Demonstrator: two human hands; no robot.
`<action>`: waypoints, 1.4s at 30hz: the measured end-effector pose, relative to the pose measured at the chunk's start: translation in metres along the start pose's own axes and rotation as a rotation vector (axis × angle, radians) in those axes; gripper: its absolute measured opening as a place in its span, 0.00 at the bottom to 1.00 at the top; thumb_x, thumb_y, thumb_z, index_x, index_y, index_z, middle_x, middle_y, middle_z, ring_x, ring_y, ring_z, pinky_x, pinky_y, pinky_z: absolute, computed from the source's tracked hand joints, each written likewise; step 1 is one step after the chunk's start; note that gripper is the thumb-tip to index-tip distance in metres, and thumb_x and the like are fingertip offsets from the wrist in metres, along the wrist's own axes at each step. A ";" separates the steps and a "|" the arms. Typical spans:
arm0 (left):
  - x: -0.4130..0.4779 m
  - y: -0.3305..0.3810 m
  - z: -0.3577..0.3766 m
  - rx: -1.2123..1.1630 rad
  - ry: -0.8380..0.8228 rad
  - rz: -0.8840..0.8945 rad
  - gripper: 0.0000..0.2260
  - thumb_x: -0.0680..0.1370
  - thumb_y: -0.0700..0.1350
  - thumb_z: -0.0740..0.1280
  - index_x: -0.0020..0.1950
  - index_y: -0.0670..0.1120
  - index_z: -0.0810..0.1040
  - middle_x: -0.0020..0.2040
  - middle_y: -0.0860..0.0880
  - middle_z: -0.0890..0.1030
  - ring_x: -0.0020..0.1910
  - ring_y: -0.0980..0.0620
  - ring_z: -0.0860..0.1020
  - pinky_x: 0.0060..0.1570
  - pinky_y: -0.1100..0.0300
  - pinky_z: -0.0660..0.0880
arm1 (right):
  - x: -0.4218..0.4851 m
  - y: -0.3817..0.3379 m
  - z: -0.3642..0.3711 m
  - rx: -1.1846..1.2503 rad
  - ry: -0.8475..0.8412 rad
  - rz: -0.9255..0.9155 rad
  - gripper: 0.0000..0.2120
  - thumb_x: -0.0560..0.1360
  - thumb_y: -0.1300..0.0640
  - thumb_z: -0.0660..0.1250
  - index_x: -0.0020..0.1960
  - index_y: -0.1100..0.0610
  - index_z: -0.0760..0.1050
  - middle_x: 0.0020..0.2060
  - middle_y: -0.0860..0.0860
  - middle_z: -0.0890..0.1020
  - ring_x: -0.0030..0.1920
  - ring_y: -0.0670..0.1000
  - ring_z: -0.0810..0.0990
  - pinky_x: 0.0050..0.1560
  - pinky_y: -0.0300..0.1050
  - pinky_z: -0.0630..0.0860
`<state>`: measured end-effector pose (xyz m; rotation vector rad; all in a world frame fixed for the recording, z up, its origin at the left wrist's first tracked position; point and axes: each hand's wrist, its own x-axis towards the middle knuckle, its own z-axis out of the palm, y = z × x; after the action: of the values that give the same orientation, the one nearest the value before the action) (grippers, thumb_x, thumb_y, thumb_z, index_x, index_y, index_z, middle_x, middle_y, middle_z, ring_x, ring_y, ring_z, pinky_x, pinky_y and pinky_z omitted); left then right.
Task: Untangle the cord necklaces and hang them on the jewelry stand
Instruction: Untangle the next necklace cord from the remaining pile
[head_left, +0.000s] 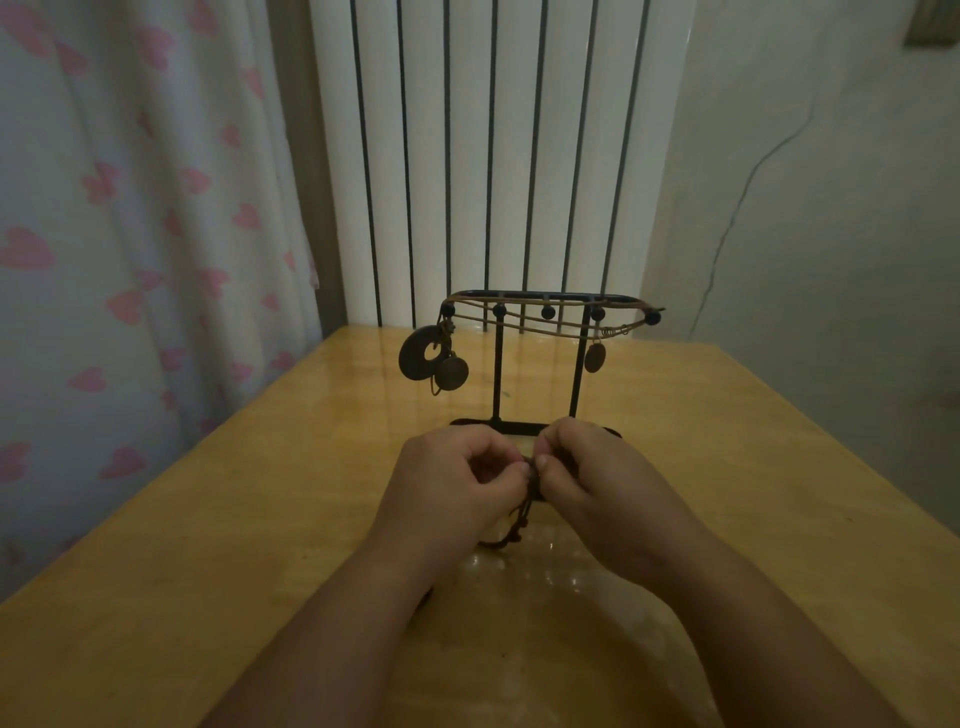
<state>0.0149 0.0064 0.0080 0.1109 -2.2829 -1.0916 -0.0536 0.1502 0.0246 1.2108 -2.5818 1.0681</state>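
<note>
Left hand (457, 478): we see its fingers curled, pinching the dark cord necklace (511, 530).
Dark cord necklace: held between both hands, its loop trailing down towards us onto the table (208, 519).
Right hand (592, 473): fingers curled, pinching the same tangle.
Jewelry stand (497, 374): straight beyond both hands, bar running left-right; we judge the freed loop goes up and forward.
</note>
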 end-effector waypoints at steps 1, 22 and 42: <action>0.000 0.000 0.000 0.003 0.002 0.001 0.02 0.74 0.46 0.72 0.42 0.53 0.83 0.36 0.56 0.81 0.38 0.60 0.79 0.38 0.65 0.78 | 0.000 -0.001 -0.001 -0.010 -0.007 -0.001 0.08 0.80 0.51 0.59 0.43 0.42 0.69 0.40 0.43 0.76 0.40 0.44 0.74 0.38 0.37 0.71; 0.005 -0.002 0.001 0.029 -0.032 -0.030 0.05 0.74 0.46 0.71 0.39 0.53 0.79 0.33 0.55 0.78 0.35 0.62 0.75 0.33 0.72 0.71 | 0.003 -0.003 0.006 -0.076 -0.002 0.025 0.06 0.79 0.52 0.59 0.44 0.44 0.68 0.40 0.43 0.74 0.40 0.43 0.73 0.38 0.38 0.69; 0.007 -0.003 0.004 0.069 -0.093 -0.123 0.06 0.75 0.46 0.69 0.39 0.53 0.80 0.34 0.54 0.79 0.32 0.62 0.74 0.29 0.71 0.68 | 0.006 -0.001 0.014 -0.068 0.000 0.063 0.04 0.79 0.53 0.60 0.46 0.48 0.70 0.40 0.45 0.75 0.40 0.46 0.74 0.43 0.46 0.78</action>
<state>0.0066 0.0046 0.0073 0.2356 -2.4252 -1.1001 -0.0537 0.1367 0.0166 1.1220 -2.6497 0.9822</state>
